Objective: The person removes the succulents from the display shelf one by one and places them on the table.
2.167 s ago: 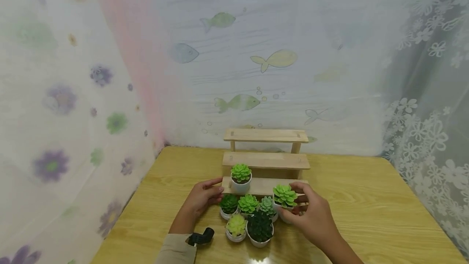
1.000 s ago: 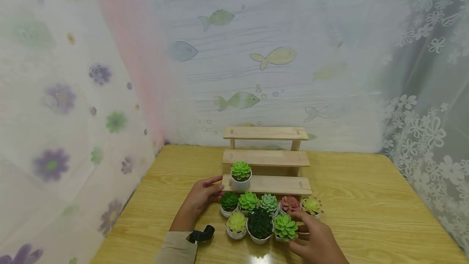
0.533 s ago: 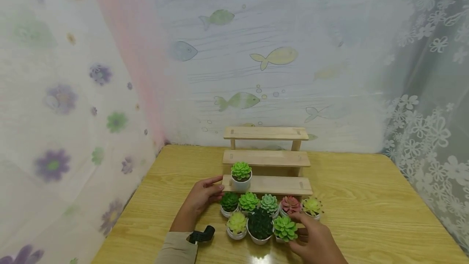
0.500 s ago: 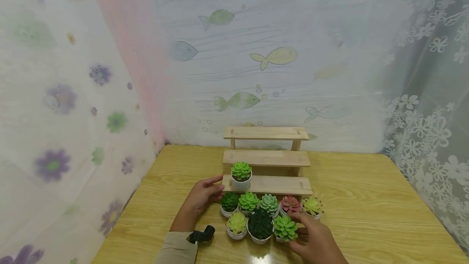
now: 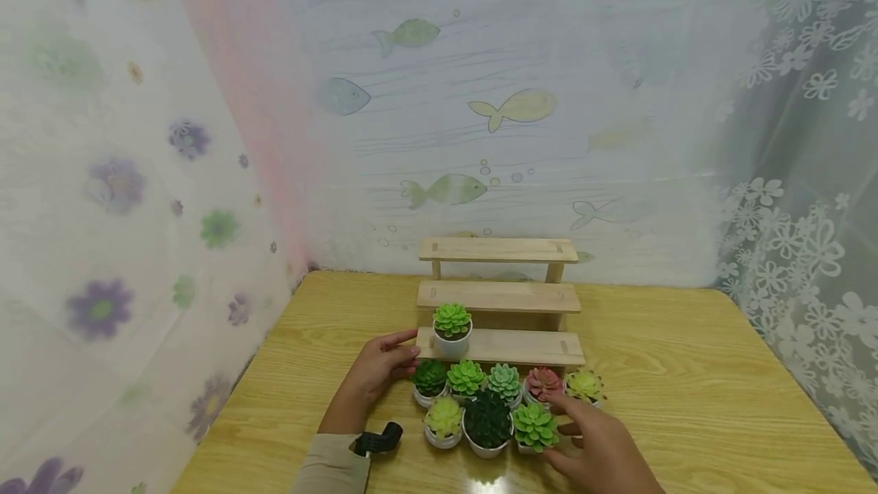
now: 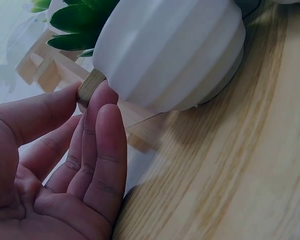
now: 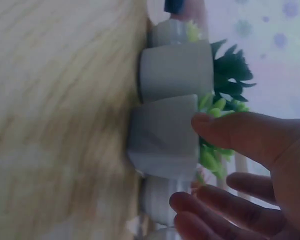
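Note:
My left hand [image 5: 373, 372] pinches the left end of the bottom board of a three-step wooden plant stand [image 5: 507, 344]; the left wrist view shows the board's end [image 6: 91, 87] between thumb and fingers. Beside the front-right potted succulent [image 5: 535, 427], bright green, is my right hand [image 5: 598, 441]. In the right wrist view its thumb lies at the rim of the succulent's white angular pot [image 7: 165, 135], the other fingers spread apart from it. Another bright green potted succulent [image 5: 451, 330] stands on the bottom board's left end.
Several potted succulents crowd before the stand: dark green [image 5: 487, 421], yellow-green [image 5: 443, 418], red [image 5: 543, 383] and a yellowish one [image 5: 584, 386] at the row's right end. A black wrist device [image 5: 379, 441] sits at my left cuff. Patterned curtains [image 5: 514, 151] hang behind the table [image 5: 686, 372].
My right hand has brought the bright green succulent down toward me to the front row's right end, then loosened its fingers from the pot. The left hand keeps its place on the board.

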### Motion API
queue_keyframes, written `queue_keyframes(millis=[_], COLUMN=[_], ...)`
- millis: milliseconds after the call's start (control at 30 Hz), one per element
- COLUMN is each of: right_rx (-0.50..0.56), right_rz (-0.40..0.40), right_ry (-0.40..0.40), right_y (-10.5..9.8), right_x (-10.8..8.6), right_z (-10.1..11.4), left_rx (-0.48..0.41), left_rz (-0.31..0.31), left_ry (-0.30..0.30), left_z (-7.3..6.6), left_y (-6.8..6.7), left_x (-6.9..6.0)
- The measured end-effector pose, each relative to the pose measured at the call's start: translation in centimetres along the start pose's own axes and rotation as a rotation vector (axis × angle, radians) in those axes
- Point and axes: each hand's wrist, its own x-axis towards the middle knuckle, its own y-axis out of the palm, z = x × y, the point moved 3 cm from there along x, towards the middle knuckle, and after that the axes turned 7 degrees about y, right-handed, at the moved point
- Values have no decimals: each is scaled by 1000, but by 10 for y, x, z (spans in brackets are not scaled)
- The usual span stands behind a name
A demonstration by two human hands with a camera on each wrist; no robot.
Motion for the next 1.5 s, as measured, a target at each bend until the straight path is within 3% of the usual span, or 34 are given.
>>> queue_keyframes(millis=[133, 267, 467, 600, 733, 867, 1100, 1500], right_rx=[-29, 14, 84, 147, 105, 87, 56, -8], right_rz=[16, 23, -52, -4, 53, 96, 124, 101], right_ry=[-7, -13, -62, -68, -30, 18, -32, -65], right_y=[-10, -21, -31, -25, -14, -5, 8, 21], right_x=[0, 3, 31, 68, 104, 127, 150, 166], right_z=[3, 10, 27, 39, 53, 68, 83, 89], left_rx=[1, 2, 13, 17, 4, -2, 2, 6], left_rz=[12, 9, -11, -21, -20, -13, 0, -4], left_ry=[7, 7, 4, 5, 6, 4, 16, 6], left_z=[0, -1, -1, 0, 2, 3, 3, 1], left_y=[1, 2, -2, -4, -5, -4, -1, -1], left_x=[0, 1, 1, 1, 3, 4, 4, 1])
